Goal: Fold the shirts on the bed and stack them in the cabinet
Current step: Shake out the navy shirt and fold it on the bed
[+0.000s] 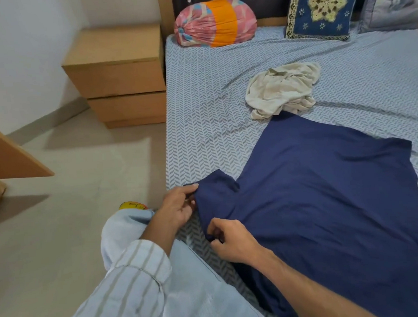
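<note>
Head view: both hands' fingers (192,187) pinch navy shirt (317,195) sleeve edge.

The left hand (179,207) sits at about 7 o'clock from the picture's centre, palm turned inward, thumb and fingertips (192,187) pinched together, wrist bent. Its forearm runs down toward 7 o'clock into a rolled striped sleeve (136,270). The right hand (229,241) lies just below it at 6 o'clock, knuckles up, fingers curled tight in a pinch, bare forearm stretching toward 5 o'clock.
</note>
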`<state>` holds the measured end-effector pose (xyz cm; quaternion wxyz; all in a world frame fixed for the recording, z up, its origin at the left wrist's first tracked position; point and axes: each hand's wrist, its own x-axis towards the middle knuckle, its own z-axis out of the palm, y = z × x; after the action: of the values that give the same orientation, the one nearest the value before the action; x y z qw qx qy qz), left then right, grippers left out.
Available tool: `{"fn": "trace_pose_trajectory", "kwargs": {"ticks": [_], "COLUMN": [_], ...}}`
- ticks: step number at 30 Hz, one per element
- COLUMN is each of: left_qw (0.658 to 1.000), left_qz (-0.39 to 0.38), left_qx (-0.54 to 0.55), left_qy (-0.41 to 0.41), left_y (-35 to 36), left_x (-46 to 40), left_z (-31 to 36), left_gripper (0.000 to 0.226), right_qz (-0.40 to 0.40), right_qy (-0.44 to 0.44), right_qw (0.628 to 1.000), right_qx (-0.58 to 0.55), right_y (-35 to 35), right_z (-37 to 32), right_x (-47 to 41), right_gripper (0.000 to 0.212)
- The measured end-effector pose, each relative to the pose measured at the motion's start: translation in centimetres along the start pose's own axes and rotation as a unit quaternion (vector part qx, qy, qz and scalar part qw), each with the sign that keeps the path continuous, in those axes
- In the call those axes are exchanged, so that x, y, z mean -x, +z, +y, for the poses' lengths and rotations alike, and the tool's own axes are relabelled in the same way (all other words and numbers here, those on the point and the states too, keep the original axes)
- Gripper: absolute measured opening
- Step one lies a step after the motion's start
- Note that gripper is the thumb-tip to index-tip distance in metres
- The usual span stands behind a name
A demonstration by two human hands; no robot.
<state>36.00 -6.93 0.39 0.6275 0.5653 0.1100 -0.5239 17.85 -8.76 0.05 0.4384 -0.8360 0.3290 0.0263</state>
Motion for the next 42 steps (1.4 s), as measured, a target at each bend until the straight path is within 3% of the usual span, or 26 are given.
{"fn": "trace_pose_trajectory", "kwargs": {"ticks": [3, 5, 7, 9, 11, 13, 15, 17, 19, 22, 23, 25, 27, 30, 32, 35, 37, 38, 42], "left_qw": [0.998, 0.993, 0.987, 0.969, 0.935, 0.895, 0.858, 0.817, 0.757, 0.662, 0.622, 0.514, 0.451, 0.449, 0.450, 0.454, 0.444, 0.433, 0.371], "left_qz": [0.052, 0.084, 0.078, 0.054, 0.021, -0.024, -0.094, -0.184, -0.269, -0.317, -0.292, -0.184, -0.084, -0.048, -0.027, 0.008, 0.018, 0.017, -0.024], "left_qx": [0.022, -0.011, -0.066, -0.145, -0.231, -0.297, -0.341, -0.381, -0.437, -0.536, -0.581, -0.697, -0.792, -0.848, -0.859, -0.863, -0.869, -0.874, -0.888], "left_qy": [0.036, 0.077, 0.123, 0.191, 0.268, 0.334, 0.371, 0.393, 0.405, 0.417, 0.436, 0.466, 0.404, 0.276, 0.241, 0.222, 0.218, 0.219, 0.272], "left_y": [-0.4, -0.4, 0.1, 1.1, 2.6, 4.8, 7.4, 9.5, 10.6, 10.1, 9.5, 8.2, 7.3, 6.6, 6.4, 6.0, 5.8, 5.8, 5.7], "left_x": [-1.0, -1.2, -0.9, 0.4, 2.2, 4.6, 7.2, 9.2, 10.5, 11.2, 10.9, 10.1, 10.3, 10.5, 10.7, 10.6, 10.5, 10.6, 10.9], "left_z": [0.6, 0.6, 0.2, -0.4, -1.2, -2.5, -4.6, -7.5, -10.5, -13.4, -14.1, -14.7, -14.5, -14.1, -14.0, -14.0, -14.2, -14.2, -14.7], "left_gripper": [0.026, 0.023, 0.019, 0.021, 0.023, 0.026, 0.028, 0.030, 0.033, 0.045, 0.053, 0.072, 0.087, 0.088, 0.080, 0.074, 0.076, 0.076, 0.076], "right_qz": [-0.051, -0.047, -0.020, 0.033, 0.084, 0.108, 0.093, 0.064, 0.042, 0.046, 0.062, 0.122, 0.170, 0.196, 0.182, 0.184, 0.203, 0.212, 0.231], "right_qy": [0.014, 0.016, 0.026, 0.065, 0.134, 0.206, 0.238, 0.238, 0.235, 0.261, 0.272, 0.297, 0.313, 0.321, 0.317, 0.314, 0.312, 0.306, 0.284], "right_qw": [0.997, 0.998, 0.999, 0.991, 0.937, 0.854, 0.794, 0.760, 0.761, 0.804, 0.814, 0.816, 0.801, 0.760, 0.777, 0.830, 0.825, 0.824, 0.819], "right_qx": [0.050, 0.050, 0.010, -0.109, -0.311, -0.465, -0.552, -0.602, -0.603, -0.532, -0.510, -0.480, -0.481, -0.530, -0.513, -0.421, -0.425, -0.428, -0.442], "right_y": [0.1, 0.0, -0.3, -1.1, -3.1, -6.0, -9.0, -11.4, -12.6, -12.6, -12.3, -11.5, -11.1, -10.8, -10.8, -10.4, -10.6, -10.9, -12.3], "right_z": [0.3, 0.5, 0.8, 1.1, 1.2, 2.1, 4.2, 6.6, 8.6, 10.6, 11.1, 11.8, 11.8, 11.7, 11.4, 10.8, 10.5, 10.6, 11.7], "right_x": [0.1, 0.1, 0.1, 0.1, 0.3, 0.9, 2.1, 3.7, 5.4, 7.2, 7.5, 7.4, 7.4, 7.2, 7.1, 7.0, 7.1, 7.3, 8.8], "right_gripper": [0.030, 0.031, 0.023, 0.012, 0.010, 0.027, 0.053, 0.068, 0.064, 0.026, 0.015, 0.017, 0.019, 0.024, 0.037, 0.024, 0.013, 0.017, 0.015]}}
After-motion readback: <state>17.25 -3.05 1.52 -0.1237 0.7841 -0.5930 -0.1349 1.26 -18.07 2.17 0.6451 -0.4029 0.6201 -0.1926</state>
